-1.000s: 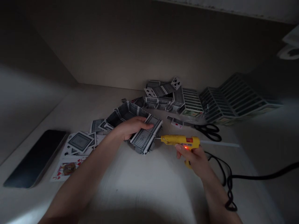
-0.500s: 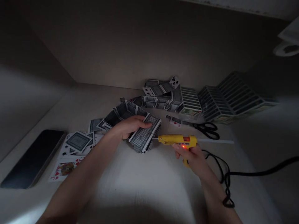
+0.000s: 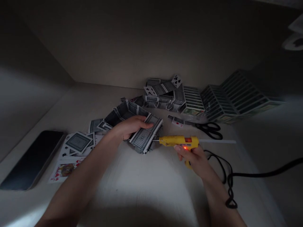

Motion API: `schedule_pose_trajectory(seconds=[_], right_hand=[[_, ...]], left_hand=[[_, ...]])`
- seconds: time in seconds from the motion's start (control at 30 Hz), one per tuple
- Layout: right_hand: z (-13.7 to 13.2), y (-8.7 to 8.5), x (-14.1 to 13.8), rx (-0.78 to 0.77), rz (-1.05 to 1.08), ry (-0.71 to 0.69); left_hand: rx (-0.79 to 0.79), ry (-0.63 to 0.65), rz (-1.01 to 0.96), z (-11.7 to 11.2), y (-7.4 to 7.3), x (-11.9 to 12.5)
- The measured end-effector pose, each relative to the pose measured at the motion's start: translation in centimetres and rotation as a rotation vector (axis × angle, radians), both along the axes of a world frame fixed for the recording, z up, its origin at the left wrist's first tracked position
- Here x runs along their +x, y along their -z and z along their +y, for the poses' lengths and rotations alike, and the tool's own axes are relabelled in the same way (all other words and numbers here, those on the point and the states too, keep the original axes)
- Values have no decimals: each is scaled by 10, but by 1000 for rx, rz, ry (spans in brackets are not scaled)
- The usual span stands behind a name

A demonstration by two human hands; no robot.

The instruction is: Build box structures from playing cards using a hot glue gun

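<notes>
A structure built from playing cards point(image 3: 146, 134), patterned backs outward, is gripped in my left hand point(image 3: 131, 127), thumb on top of its near panel. The hollow, walled part of it extends to the back left. My right hand point(image 3: 191, 154) is closed around the grip of a yellow hot glue gun point(image 3: 178, 142) with a lit red light. The gun's nozzle points left, at the right edge of the near panel; whether it touches is too small to tell. A white glue stick point(image 3: 217, 141) sticks out of the gun's rear.
Loose playing cards point(image 3: 79, 142) and a dark phone point(image 3: 33, 160) lie at left. Black scissors point(image 3: 209, 130) are behind the gun. More card structures point(image 3: 165, 97) and long striped card stacks point(image 3: 236, 97) line the back wall. A black cord point(image 3: 265, 174) runs off right.
The view has shifted very slightly. Both hands, the card structure and the glue gun keep nearly the same places relative to one another.
</notes>
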State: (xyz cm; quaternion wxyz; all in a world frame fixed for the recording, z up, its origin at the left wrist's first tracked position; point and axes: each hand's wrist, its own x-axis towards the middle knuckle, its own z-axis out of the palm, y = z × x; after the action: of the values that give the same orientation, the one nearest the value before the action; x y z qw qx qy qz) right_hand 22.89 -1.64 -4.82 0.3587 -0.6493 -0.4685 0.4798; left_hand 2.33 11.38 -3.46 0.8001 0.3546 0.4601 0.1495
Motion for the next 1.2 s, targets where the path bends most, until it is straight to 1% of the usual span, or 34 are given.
schedule_pose_trajectory(seconds=[0.17,0.4,0.67,0.87,1.0,1.2], right_hand=[[1,-4,-3,-5,23,19],[2,-6,-5,17,66,-10],[4,-1,2,22,47,-63],[4,6,6,37,95,-108],[5,2,5,43,81,-101],[6,-6,0,22,89,-102]], left_hand=[[-8,0,-4,0,1,0],[-4,-5,0,1,1,-1],[-11,-10,8,0,0,0],[-14,-9,1,2,3,-1],[-7,-21,8,2,4,-1],[-23,-32,31,0,-1,0]])
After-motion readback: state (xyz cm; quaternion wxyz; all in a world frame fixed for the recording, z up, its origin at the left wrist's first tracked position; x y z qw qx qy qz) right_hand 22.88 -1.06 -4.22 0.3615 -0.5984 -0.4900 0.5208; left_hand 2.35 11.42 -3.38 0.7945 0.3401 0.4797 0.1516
